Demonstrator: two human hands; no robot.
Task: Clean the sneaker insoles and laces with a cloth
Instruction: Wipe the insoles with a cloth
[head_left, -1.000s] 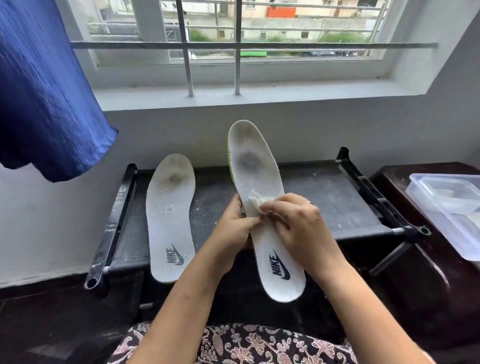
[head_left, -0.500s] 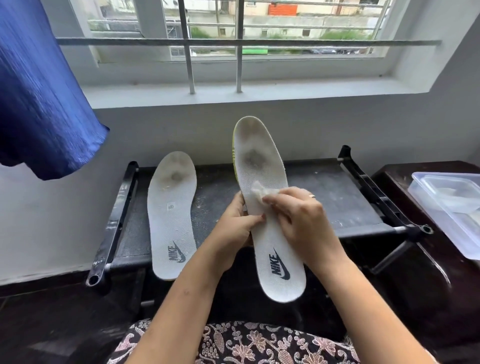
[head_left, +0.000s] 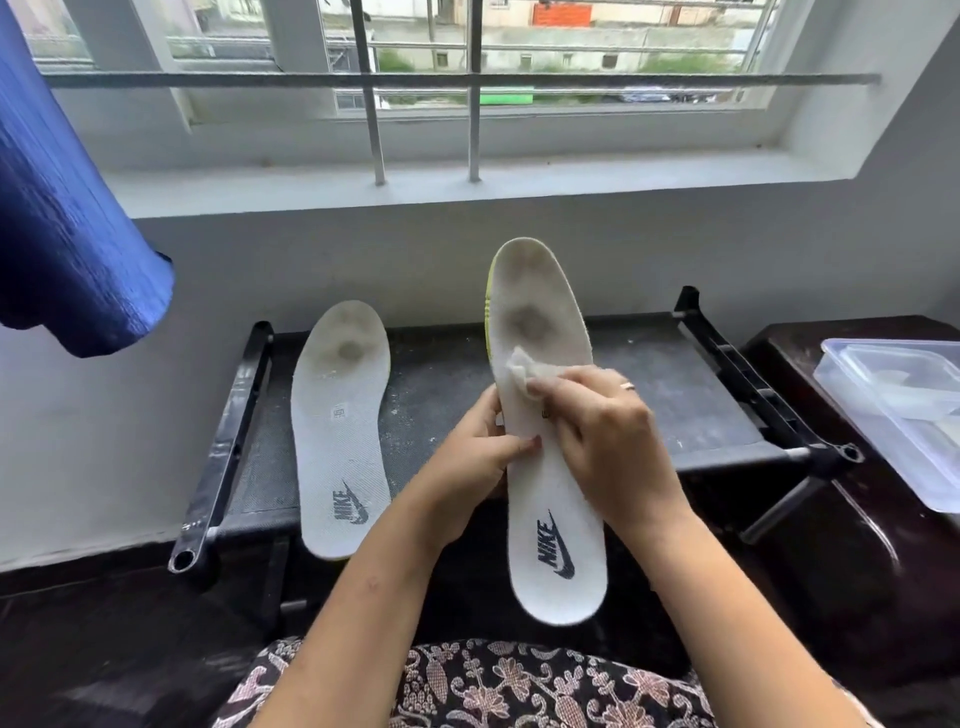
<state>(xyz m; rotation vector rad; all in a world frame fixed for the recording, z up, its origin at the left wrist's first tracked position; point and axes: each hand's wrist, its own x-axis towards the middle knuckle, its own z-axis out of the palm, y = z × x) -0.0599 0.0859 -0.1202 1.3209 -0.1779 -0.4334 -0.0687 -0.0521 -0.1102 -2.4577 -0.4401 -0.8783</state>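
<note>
A: Progress on the cleaning, how far along is it?

B: Early, by the look of it. The held insole (head_left: 558, 519) has its heel end nearest the person's lap. The part around the logo looks fairly white, but a grey stain (head_left: 530, 325) sits on the forefoot.

A: And each grip?

B: The left grip (head_left: 483, 447) pinches the insole's left edge at mid-length, thumb on the top face and fingers behind. The right grip (head_left: 602, 431) is curled round the cloth (head_left: 524, 371) and presses that small white wad against the insole's top face, just below the stain.

A: What lies beyond?

B: The second insole (head_left: 340, 431) lies flat on the black worktop (head_left: 441, 374), apart from both grips. It has a similar grey mark near its toe, so it probably awaits its turn. A clear plastic container (head_left: 904, 415) stands to the right. No laces show anywhere, so that part looks undone.
</note>
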